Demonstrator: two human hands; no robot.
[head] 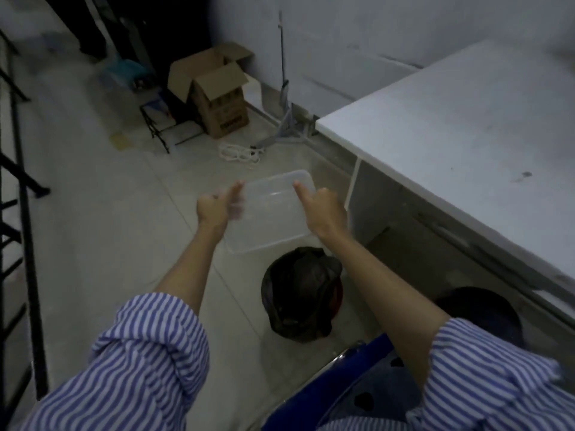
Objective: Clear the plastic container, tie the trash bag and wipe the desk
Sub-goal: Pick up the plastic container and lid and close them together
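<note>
Plastic container [273, 213] | between both grips: left hand [214, 208], right hand [323, 209] clasp its sides | above trash bag [300, 290]

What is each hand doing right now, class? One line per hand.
Left hand: closed on the left edge of the plastic container.
Right hand: closed on the container's right edge, holding it above the bin bag.

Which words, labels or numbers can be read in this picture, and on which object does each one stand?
Cardboard box: dark print on its front side, too blurred to read.
Plastic container: no text visible.
Trash bag: no text visible.
Desk: only dark marks, no writing.
No text in this picture can be read.
</note>
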